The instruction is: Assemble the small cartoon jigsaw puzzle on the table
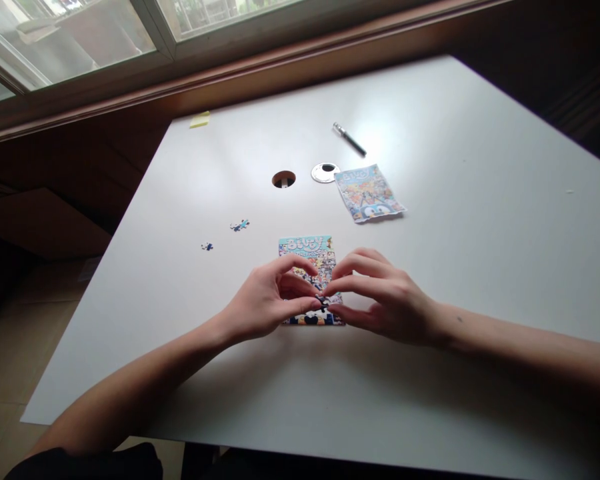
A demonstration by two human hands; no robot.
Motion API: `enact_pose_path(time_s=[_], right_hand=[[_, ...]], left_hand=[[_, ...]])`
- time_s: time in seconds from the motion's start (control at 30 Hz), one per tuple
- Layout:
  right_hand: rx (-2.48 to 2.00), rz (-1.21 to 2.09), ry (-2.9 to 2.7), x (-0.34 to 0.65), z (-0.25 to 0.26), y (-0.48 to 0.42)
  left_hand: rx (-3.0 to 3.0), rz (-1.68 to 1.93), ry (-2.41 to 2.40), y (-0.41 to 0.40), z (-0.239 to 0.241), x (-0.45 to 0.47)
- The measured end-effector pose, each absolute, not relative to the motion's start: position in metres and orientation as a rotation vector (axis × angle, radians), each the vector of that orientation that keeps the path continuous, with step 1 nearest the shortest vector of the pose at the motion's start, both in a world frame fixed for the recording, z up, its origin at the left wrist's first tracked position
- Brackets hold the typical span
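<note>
White tabletop (480, 220) below a window (100, 40), viewed from above at a slant; daylight leaves a bright glare near the far edge. At the centre, a small dark jigsaw piece (323, 302) lies between the fingertips of both hands. The left hand (267, 297) pinches it from the left, thumb below and a longer finger above, with the index finger arched higher and clear of it. The right hand (397, 297) brackets the piece's right end, index fingertip above and thumb below, the remaining fingers curled loosely; whether these two tips grip it or merely touch it cannot be told. Directly beneath lies a nearly complete picture puzzle (307, 247), upright to the viewer, its light-blue title band uncovered and its middle partly hidden by the fingers. Contact between piece and puzzle cannot be determined.

Farther out, to the left, two loose clusters of pieces rest apart: a blue-and-white cluster (240, 225) and a smaller dark cluster (207, 247) nearer the viewer. Beyond the right hand lies a creased printed sheet (370, 193) with a similar design, its corner against a round cover (323, 175); behind it, a black pen (350, 140).
</note>
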State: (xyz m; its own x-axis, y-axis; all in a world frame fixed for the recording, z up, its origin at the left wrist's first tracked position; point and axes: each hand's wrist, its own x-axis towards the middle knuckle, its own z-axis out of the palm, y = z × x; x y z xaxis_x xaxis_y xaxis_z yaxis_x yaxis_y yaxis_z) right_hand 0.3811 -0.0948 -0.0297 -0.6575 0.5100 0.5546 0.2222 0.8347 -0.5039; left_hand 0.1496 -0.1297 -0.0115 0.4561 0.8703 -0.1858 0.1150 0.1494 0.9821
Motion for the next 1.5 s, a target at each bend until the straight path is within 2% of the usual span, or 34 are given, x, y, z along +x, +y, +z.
enact_pose_path(time_s=[0.1,0.3,0.43,1.5], right_hand=[[-0.538,0.538,-2.322,0.382,-0.03,-0.094],[-0.656,0.545,-2.394,0.39,-0.037,-0.084],[-0.663,0.562,-2.429,0.391,-0.044,-0.082],[-0.671,0.667,-2.446,0.386,-0.041,-0.084]], left_hand=[[1.436,0.669,0.944,-0.129,-0.009,0.15],[2.279,0.815,0.988,-0.125,-0.019,0.139],[2.511,0.74,0.856,-0.125,-0.032,0.134],[2.75,0.479,0.829,-0.132,-0.022,0.139]])
